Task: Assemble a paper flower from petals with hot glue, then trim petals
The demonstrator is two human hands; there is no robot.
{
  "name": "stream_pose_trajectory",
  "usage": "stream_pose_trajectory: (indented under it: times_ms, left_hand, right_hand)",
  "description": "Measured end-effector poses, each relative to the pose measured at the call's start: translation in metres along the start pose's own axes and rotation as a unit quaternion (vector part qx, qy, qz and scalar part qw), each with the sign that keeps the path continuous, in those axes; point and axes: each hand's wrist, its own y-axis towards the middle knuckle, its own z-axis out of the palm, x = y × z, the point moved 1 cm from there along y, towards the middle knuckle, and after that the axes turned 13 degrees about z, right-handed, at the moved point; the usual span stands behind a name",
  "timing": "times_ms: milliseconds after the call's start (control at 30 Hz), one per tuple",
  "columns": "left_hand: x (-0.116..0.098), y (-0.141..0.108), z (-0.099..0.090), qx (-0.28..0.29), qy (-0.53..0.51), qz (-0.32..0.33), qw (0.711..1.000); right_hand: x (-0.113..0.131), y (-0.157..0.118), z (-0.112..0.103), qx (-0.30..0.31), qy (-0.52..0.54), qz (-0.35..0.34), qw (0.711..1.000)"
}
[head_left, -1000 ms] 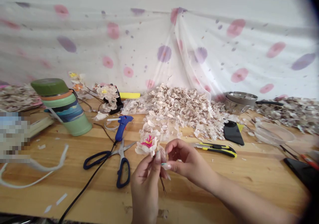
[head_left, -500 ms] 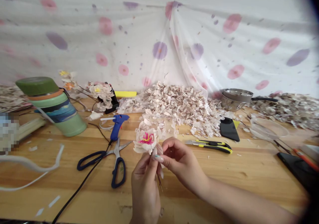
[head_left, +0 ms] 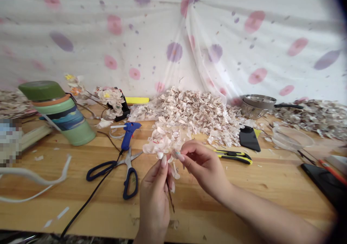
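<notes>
A pale handmade flower (head_left: 156, 145) is tipped so that its side and underside show, its thin brown stem (head_left: 170, 197) slanting down below. My left hand (head_left: 155, 193) pinches the flower at its base, thumb against the stem top. My right hand (head_left: 204, 168) has thumb and index finger pressed together at the flower's right side, touching a pale petal; the exact grip is partly hidden by the fingers. Behind the flower lies a large heap of dry petals (head_left: 195, 110).
Scissors (head_left: 127, 162) and a blue glue gun (head_left: 129, 133) with its black cord lie left of my hands. A yellow-black cutter (head_left: 234, 156) and dark phone (head_left: 249, 139) lie right. A green bottle (head_left: 67, 121) stands at left, a metal bowl (head_left: 257, 105) at back right.
The flower has tilted away, so its pink and yellow centre is mostly out of sight. My right hand has moved slightly up and right, and more of the stem shows.
</notes>
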Motion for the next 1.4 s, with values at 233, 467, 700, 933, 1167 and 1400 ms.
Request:
stream_pose_trajectory:
  times_ms: [233, 467, 700, 933, 1167, 1400]
  left_hand:
    - [-0.006, 0.017, -0.022, 0.153, 0.252, 0.02, 0.955]
    - [-0.023, 0.028, -0.026, 0.223, 0.592, 0.159, 0.758]
    - [-0.03, 0.022, -0.018, 0.261, 0.609, 0.149, 0.734]
    - [-0.03, 0.016, -0.013, 0.303, 0.656, 0.106, 0.683]
    - [-0.031, 0.013, -0.011, 0.312, 0.644, 0.097, 0.692]
    - [-0.033, 0.011, -0.011, 0.319, 0.635, 0.073, 0.7]
  right_hand:
    - [0.028, 0.011, -0.028, 0.083, -0.201, -0.163, 0.962]
    - [0.043, 0.008, -0.042, 0.179, -0.392, -0.124, 0.894]
    - [0.042, 0.006, -0.038, 0.171, -0.42, -0.103, 0.885]
    - [0.042, 0.008, -0.036, 0.166, -0.435, -0.104, 0.879]
    - [0.042, 0.008, -0.037, 0.158, -0.469, -0.081, 0.865]
    - [0.045, 0.005, -0.035, 0.199, -0.461, -0.029, 0.864]
